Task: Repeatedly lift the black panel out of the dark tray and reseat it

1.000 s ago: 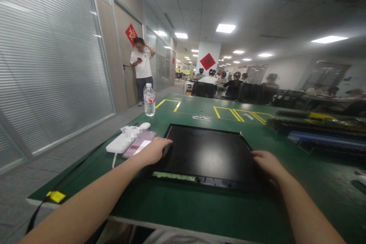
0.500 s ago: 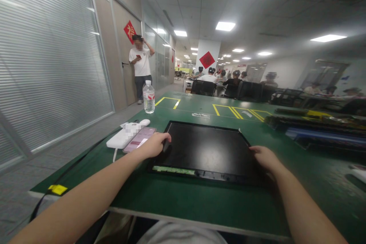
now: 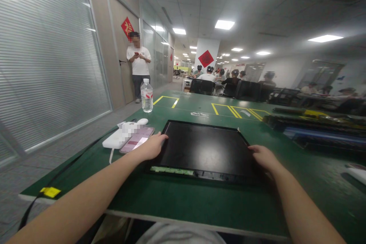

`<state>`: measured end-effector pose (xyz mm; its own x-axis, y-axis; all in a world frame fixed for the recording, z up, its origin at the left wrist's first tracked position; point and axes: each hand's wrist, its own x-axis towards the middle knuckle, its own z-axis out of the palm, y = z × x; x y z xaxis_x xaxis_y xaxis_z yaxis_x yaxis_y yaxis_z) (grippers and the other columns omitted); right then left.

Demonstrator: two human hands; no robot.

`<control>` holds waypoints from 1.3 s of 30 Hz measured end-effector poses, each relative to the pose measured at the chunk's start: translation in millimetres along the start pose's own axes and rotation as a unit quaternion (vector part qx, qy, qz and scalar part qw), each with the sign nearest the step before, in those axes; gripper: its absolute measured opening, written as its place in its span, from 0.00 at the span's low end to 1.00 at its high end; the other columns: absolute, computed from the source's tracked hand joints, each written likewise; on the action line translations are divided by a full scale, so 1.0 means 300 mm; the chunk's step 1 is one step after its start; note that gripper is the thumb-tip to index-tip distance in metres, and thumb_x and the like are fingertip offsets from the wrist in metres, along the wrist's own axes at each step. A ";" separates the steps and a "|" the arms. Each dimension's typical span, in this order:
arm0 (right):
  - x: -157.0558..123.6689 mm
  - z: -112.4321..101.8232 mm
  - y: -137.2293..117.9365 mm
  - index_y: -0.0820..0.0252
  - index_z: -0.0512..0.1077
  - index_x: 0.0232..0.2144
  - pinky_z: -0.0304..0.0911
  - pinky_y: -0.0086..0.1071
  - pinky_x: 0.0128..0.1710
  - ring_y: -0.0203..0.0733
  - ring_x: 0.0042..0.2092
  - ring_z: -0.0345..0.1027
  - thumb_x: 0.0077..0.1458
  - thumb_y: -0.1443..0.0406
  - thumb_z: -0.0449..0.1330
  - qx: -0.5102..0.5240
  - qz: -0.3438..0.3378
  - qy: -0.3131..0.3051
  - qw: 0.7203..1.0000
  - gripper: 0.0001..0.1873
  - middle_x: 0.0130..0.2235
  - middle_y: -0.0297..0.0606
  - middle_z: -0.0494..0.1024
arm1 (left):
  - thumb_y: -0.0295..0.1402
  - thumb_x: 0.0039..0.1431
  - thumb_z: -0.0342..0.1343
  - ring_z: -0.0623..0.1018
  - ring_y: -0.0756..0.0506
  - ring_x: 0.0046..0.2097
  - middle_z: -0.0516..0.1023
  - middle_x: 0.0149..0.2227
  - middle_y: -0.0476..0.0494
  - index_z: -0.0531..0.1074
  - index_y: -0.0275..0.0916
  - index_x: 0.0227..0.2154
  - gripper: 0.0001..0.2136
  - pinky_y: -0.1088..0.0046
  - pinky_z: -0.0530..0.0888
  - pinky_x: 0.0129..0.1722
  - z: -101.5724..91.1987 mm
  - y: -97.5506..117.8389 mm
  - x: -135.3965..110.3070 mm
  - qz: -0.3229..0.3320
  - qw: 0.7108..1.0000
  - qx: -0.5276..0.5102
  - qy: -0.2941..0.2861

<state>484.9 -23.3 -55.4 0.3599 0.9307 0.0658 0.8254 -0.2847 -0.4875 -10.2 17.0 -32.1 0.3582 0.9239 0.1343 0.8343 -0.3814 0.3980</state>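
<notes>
Head view, hands [image 3: 153, 147] apart, holding panel [image 3: 204, 148] sides

Open-plan office: blind-covered glass partition [image 3: 51, 61], ceiling light panels [image 3: 224, 24], black chairs [image 3: 201, 87], seated people [image 3: 207, 77].
</notes>
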 end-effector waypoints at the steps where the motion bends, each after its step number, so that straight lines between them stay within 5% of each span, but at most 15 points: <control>1: -0.003 -0.002 -0.005 0.62 0.79 0.46 0.66 0.33 0.48 0.48 0.49 0.74 0.41 0.77 0.53 -0.003 -0.001 0.000 1.000 0.29 0.46 0.45 0.81 | 0.17 0.50 0.45 0.66 0.37 0.65 0.72 0.59 0.32 0.72 0.34 0.54 0.27 0.58 0.62 0.63 -0.005 0.006 -0.001 -0.001 1.000 -0.012 0.003; 6: -0.018 -0.009 -0.028 0.64 0.78 0.48 0.65 0.32 0.48 0.47 0.50 0.74 0.44 0.77 0.52 0.001 0.001 -0.012 1.000 0.28 0.48 0.46 0.81 | 0.18 0.45 0.47 0.73 0.39 0.59 0.76 0.56 0.38 0.75 0.38 0.49 0.27 0.61 0.66 0.60 -0.030 0.028 -0.008 -0.027 0.995 -0.096 0.022; 11: -0.021 -0.011 -0.030 0.61 0.80 0.44 0.66 0.32 0.48 0.47 0.48 0.75 0.43 0.76 0.55 0.004 -0.002 0.008 1.000 0.25 0.45 0.45 0.81 | 0.22 0.41 0.51 0.80 0.37 0.46 0.81 0.43 0.43 0.76 0.42 0.44 0.24 0.61 0.76 0.45 -0.033 0.019 -0.007 -0.070 0.970 -0.229 0.043; 18: -0.032 -0.017 -0.042 0.64 0.79 0.46 0.65 0.32 0.48 0.47 0.49 0.74 0.47 0.74 0.55 0.011 0.019 -0.006 1.000 0.23 0.47 0.46 0.81 | 0.20 0.37 0.52 0.82 0.44 0.36 0.73 0.58 0.43 0.69 0.44 0.45 0.26 0.72 0.77 0.25 -0.070 0.078 -0.014 -0.126 0.843 -0.520 0.051; 33: -0.034 -0.026 -0.057 0.63 0.79 0.42 0.66 0.34 0.47 0.49 0.48 0.74 0.47 0.68 0.60 0.010 0.005 -0.006 1.000 0.18 0.46 0.46 0.81 | 0.18 0.43 0.54 0.79 0.49 0.28 0.80 0.41 0.45 0.66 0.41 0.44 0.23 0.75 0.76 0.25 -0.081 0.094 0.013 -0.205 0.744 -0.624 0.123; 39: -0.053 -0.030 -0.081 0.61 0.80 0.40 0.66 0.32 0.45 0.48 0.47 0.75 0.48 0.69 0.59 0.006 -0.003 0.001 1.000 0.16 0.45 0.45 0.82 | 0.20 0.49 0.55 0.80 0.48 0.29 0.81 0.43 0.47 0.64 0.43 0.50 0.24 0.72 0.77 0.29 -0.083 0.091 0.016 -0.206 0.732 -0.637 0.122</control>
<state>462.9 -33.3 -36.8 0.3566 0.9316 0.0709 0.8222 -0.2768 -0.4974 3.9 11.9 2.2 -0.0303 0.9898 -0.1393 -0.2747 0.1257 0.9533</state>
